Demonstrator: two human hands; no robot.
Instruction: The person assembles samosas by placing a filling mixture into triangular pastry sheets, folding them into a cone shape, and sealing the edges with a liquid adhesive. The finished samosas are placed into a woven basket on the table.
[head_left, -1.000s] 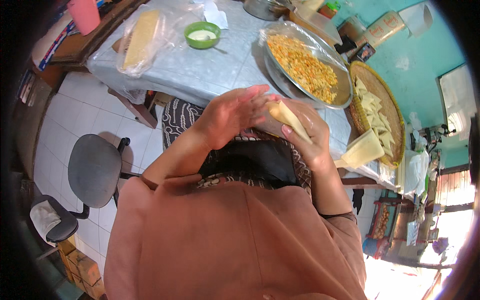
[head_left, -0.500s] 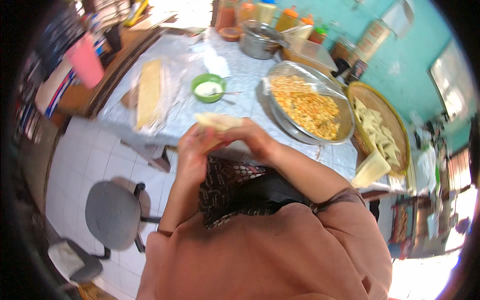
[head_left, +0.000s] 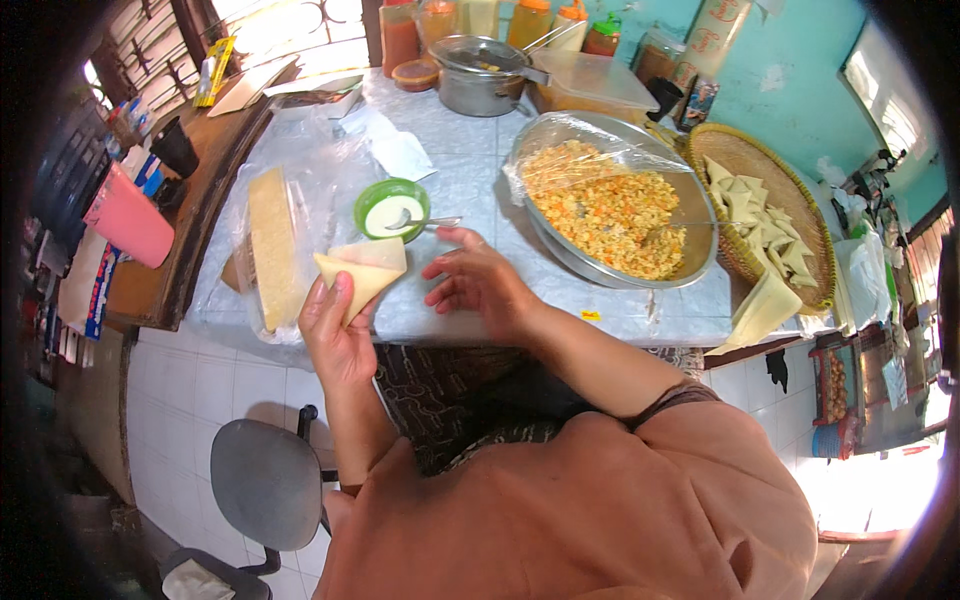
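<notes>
A thin pastry wrapper, folded into a triangular pocket with one flap standing up, is held in my left hand between thumb and fingers. My right hand hovers over the table with its fingers apart and nothing in them. Its index fingertip is close to the handle of a metal spoon; whether they touch I cannot tell. The spoon rests in a green bowl of white paste. Left of the bowl lies a stack of pastry sheets on clear plastic.
A large metal basin of orange-yellow filling, partly under plastic film, stands to the right. Beyond it, a woven tray carries folded triangular pastries. A lidded pot and sauce bottles line the back. A grey chair stands lower left.
My hands were together around the wrapper. Now my right hand has let go and moved toward the spoon, while my left holds the folded wrapper further left. The view has shifted.
</notes>
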